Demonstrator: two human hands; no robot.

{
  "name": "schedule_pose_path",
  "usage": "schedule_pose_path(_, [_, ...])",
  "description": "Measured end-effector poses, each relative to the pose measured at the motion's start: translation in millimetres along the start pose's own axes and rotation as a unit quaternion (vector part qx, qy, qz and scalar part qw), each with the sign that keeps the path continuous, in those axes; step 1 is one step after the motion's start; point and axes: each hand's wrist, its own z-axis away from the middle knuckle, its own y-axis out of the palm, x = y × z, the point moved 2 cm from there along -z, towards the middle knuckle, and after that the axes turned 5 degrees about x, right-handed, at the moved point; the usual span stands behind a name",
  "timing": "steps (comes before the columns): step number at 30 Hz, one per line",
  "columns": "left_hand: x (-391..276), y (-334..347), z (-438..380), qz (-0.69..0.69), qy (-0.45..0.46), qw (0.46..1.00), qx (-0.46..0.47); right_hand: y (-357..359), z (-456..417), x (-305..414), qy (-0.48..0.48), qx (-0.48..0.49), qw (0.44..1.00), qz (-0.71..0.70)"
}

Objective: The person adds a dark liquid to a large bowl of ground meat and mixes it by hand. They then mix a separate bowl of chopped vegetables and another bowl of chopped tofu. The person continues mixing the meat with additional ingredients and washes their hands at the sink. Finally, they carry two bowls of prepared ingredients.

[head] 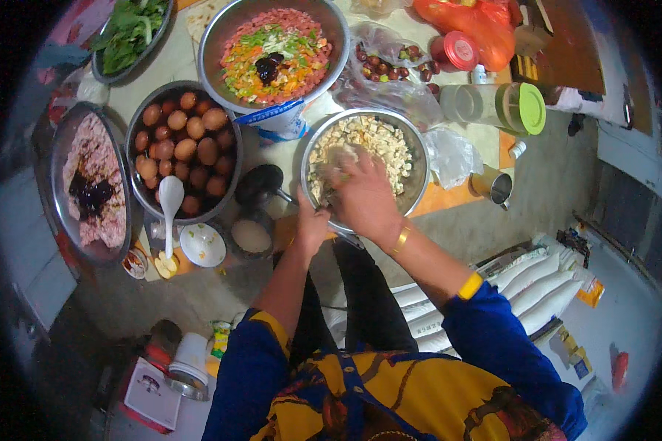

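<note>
A steel bowl (417,190) of small pale diced pieces (383,135) stands at the table's near edge. My left hand (310,223) grips its near-left rim. My right hand (361,187) is down among the diced pieces, its fingers spread and blurred; whether they pinch any pieces cannot be told. A black ladle (262,182) lies left of the bowl. Beyond it, a large steel basin (342,41) holds diced pink meat topped with chopped vegetables and a dark sauce. Further left is a pot (237,193) of brown eggs (186,149) in dark liquid.
A tray (124,220) of minced meat with dark sauce is at the far left. A white spoon (171,193) lies over the egg pot's rim, above a small white bowl (203,245). A green-lidded jar (531,108) and a metal cup (499,187) are at the right; white sacks (529,281) lie below.
</note>
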Motion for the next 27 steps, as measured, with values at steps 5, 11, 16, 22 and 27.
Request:
schedule_pose_path(5, [0.4,2.0,1.2,-0.032,-0.02,0.999,-0.03,56.3,-27.9,-3.6,-0.159,0.211,0.916,0.302])
schedule_pose_path(11, [6.3,-2.7,-0.5,-0.05,-0.008,0.997,-0.066,23.9,23.2,-29.2,-0.171,0.259,0.88,0.361])
schedule_pose_path(16, [46.9,-14.2,-21.2,-0.076,0.036,0.993,-0.078,7.8,-23.8,-50.3,-0.115,0.107,0.98,0.123])
schedule_pose_path(22, [55.1,-12.1,-20.5,-0.107,0.0,0.991,-0.079,33.2,-2.4,-31.9,-0.134,0.156,0.966,0.158])
schedule_pose_path(27, [-46.5,-18.2,18.2,-0.293,0.049,0.939,-0.172,0.6,13.8,-43.2,0.002,0.195,0.981,0.002])
